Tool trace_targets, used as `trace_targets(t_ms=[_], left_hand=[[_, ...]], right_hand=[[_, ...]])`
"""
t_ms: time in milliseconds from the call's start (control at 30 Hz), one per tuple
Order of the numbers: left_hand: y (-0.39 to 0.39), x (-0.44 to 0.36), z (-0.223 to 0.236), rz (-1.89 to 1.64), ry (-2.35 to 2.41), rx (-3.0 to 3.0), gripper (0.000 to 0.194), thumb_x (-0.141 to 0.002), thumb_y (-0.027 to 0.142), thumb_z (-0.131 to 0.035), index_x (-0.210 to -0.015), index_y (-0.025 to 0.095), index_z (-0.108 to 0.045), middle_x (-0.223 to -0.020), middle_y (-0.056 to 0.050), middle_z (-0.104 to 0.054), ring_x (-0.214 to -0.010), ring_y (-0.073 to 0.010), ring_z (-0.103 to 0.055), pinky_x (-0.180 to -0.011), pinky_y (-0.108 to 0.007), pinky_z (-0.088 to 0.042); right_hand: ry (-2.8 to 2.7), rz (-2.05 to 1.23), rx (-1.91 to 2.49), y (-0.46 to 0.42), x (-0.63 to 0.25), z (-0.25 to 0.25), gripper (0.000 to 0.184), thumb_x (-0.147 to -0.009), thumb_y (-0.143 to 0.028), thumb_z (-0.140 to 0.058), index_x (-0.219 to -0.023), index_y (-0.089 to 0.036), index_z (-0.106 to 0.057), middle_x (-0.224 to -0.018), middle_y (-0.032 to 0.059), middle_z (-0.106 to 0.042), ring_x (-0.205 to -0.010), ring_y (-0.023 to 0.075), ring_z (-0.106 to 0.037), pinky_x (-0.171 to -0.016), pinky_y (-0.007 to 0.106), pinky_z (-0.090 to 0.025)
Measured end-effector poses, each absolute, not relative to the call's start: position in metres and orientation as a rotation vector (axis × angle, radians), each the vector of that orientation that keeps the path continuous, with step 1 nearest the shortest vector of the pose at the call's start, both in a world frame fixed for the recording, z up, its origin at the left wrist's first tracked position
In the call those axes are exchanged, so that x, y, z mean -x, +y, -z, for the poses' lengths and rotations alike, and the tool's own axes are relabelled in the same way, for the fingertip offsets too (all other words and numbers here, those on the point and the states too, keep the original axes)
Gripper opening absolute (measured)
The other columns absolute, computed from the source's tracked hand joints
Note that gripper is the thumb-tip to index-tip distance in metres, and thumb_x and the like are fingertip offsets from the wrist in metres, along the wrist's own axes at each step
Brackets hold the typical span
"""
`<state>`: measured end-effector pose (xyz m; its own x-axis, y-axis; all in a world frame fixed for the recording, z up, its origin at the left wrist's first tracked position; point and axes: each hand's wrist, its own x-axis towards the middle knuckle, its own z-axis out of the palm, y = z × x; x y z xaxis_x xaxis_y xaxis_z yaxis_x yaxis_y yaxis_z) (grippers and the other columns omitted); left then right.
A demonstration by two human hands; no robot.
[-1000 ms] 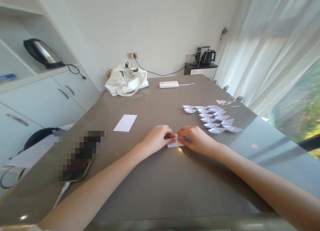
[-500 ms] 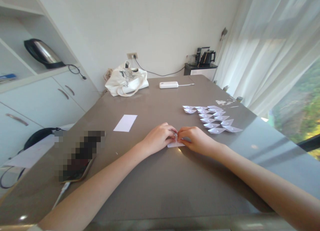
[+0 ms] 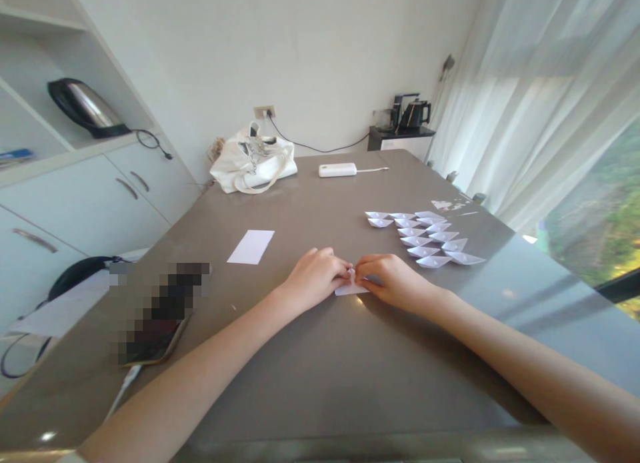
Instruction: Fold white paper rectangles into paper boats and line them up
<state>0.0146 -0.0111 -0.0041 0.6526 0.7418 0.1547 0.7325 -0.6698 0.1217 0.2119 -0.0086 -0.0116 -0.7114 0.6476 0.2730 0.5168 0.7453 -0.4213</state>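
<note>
A small folded sheet of white paper (image 3: 351, 288) lies on the table between my hands, partly covered by fingers. My left hand (image 3: 319, 274) is closed, its fingertips pinching the paper's upper left part. From the other side my right hand (image 3: 389, 276) grips the paper, thumb and fingers pressed together. Several folded white paper boats (image 3: 414, 241) stand in rows beyond my right hand. Off to the left, a flat stack or sheet of white paper (image 3: 251, 247) rests on the table.
A blurred-out phone (image 3: 163, 323) with a white cable lies at the left. Toward the back of the brown table (image 3: 320, 203) are a white bag (image 3: 257, 163) and a white power bank (image 3: 337, 170). Paper scraps (image 3: 443, 205) lie near the right edge, by the curtain.
The fingers of my left hand have shifted slightly at the paper, and a raised fold shows more between the hands. My right hand stays almost where it was.
</note>
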Motion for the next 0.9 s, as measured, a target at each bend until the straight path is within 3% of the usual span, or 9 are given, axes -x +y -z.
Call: trace_targets(t_ms=[67,333,467,733,900], left_hand=[[-0.009,-0.013,0.006,-0.349,1.199,-2.830,0.018,-0.087,0.030,-0.057,-0.084,0.025,-0.074,-0.106,0.000,-0.070,-0.091,-0.0200,-0.057,-0.074,-0.031,-0.041],[-0.005,-0.012,0.009,-0.410,1.081,-2.802,0.016,-0.085,0.026,-0.060,-0.080,0.021,-0.074,-0.101,-0.001,-0.069,-0.088,-0.0177,-0.056,-0.076,-0.029,-0.043],[-0.007,-0.014,0.006,-0.356,1.028,-2.828,0.016,-0.087,0.024,-0.057,-0.086,0.023,-0.073,-0.104,0.001,-0.071,-0.087,-0.0176,-0.056,-0.076,-0.029,-0.043],[-0.010,-0.016,0.000,-0.165,1.202,-2.873,0.021,-0.089,0.029,-0.052,-0.088,0.026,-0.072,-0.085,-0.002,-0.072,-0.082,-0.0196,-0.062,-0.071,-0.030,-0.043],[-0.011,-0.016,0.000,-0.137,1.313,-2.786,0.022,-0.088,0.033,-0.052,-0.094,0.029,-0.073,-0.089,-0.004,-0.073,-0.085,-0.0197,-0.066,-0.073,-0.028,-0.046]], right_hand=[[-2.525,-0.436,0.890,-0.009,-0.212,0.012,0.017,-0.080,-0.007,-0.055,-0.079,-0.015,-0.070,-0.085,0.0064,-0.068,-0.075,0.0159,-0.063,-0.069,0.023,-0.045],[-2.511,-0.443,0.867,-0.010,-0.212,0.012,0.017,-0.080,-0.006,-0.055,-0.078,-0.016,-0.069,-0.083,0.0055,-0.068,-0.074,0.0154,-0.063,-0.068,0.023,-0.044],[-2.517,-0.455,0.869,-0.010,-0.212,0.013,0.017,-0.081,-0.006,-0.054,-0.078,-0.015,-0.069,-0.082,0.0056,-0.067,-0.074,0.0151,-0.062,-0.068,0.022,-0.044],[-2.638,-0.297,0.930,-0.014,-0.211,0.007,0.017,-0.083,-0.007,-0.052,-0.080,-0.014,-0.067,-0.079,0.0061,-0.066,-0.075,0.0172,-0.059,-0.068,0.025,-0.040],[-2.718,-0.162,0.896,-0.016,-0.209,0.002,0.020,-0.089,-0.013,-0.047,-0.080,-0.015,-0.065,-0.079,0.0069,-0.066,-0.079,0.0178,-0.056,-0.074,0.027,-0.037]])
